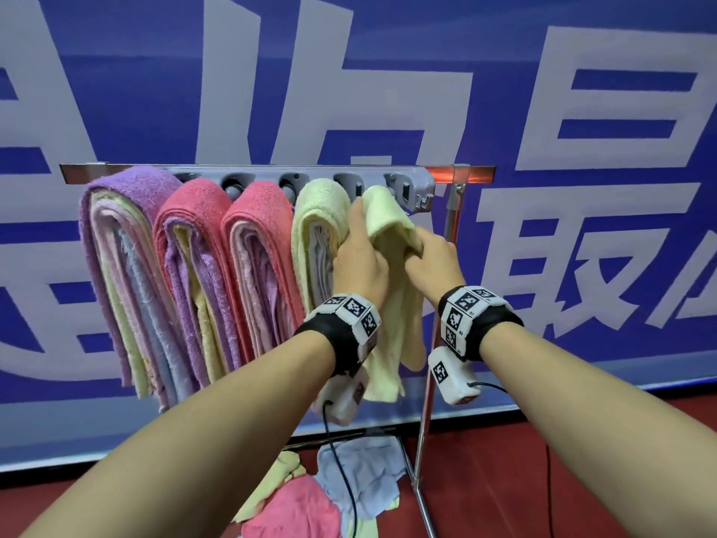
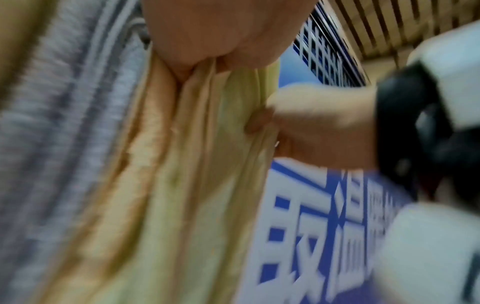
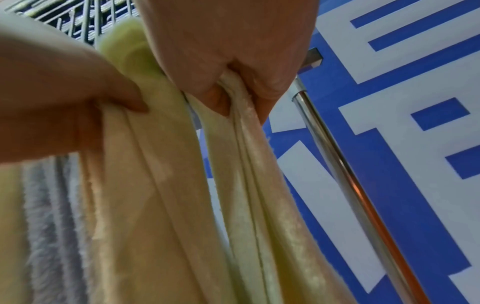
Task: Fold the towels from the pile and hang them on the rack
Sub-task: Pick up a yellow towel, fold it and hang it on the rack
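Towels already hang in four bundles along the rack (image 1: 458, 174), from nine o'clock toward the middle: a purple bundle (image 1: 116, 273), a pink bundle (image 1: 190, 273), a second pink bundle (image 1: 256, 266), then a pale yellow bundle (image 1: 314, 242), each draped over an arm with its long axis running straight down. Just right of that, at about one o'clock from the picture's middle, the yellow towel (image 1: 388, 304) is draped over the last arm, its fold at twelve o'clock and both loose ends pointing down to six o'clock. The left hand (image 1: 359, 262) lies on the towel's left side, fingers extended together up along the cloth, thumb pressing it in the right wrist view. The right hand (image 1: 432, 262) grips the towel's right half, thumb and curled fingers pinching its doubled edge. On the floor at six o'clock lies the pile (image 1: 329, 495) of pink, yellow and pale blue towels.
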